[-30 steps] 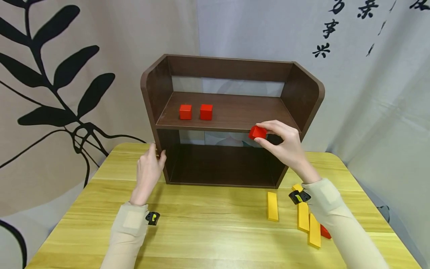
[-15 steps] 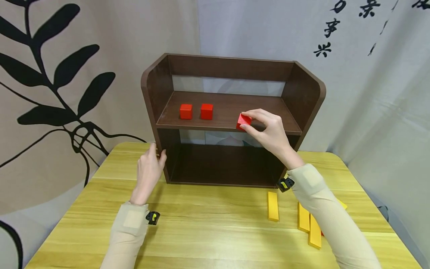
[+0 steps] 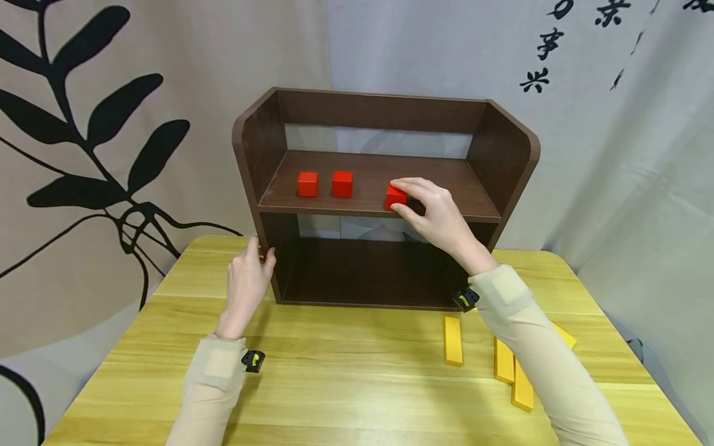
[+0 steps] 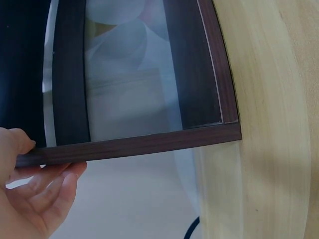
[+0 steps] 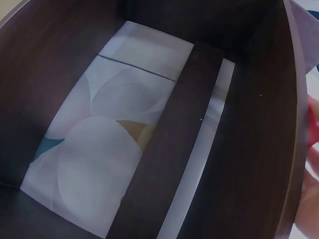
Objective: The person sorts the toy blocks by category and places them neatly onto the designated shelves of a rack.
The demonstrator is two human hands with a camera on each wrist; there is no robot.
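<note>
My right hand (image 3: pixel 437 214) pinches a red cube (image 3: pixel 395 197) at the shelf's (image 3: pixel 446 179) front edge.
Two cubes (image 3: pixel 325 184) already shelved; my left hand (image 3: pixel 245 282) grips its side; yellow bars (image 3: pixel 453 341) remain on the tabletop (image 3: pixel 346 378).

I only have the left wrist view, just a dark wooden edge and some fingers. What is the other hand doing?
Observer: The right hand pinches a red cube at the upper board of the brown shelf unit.
Operator: Anything else on that board?
Observer: Two more red cubes stand side by side, left of the held one.
Operator: And where does my hand sit on the unit?
Observer: The left hand holds the unit's lower left front edge, down at the yellow table.
Operator: Anything loose on the table?
Observer: Several yellow bars lie right of centre, partly under the right sleeve.
</note>
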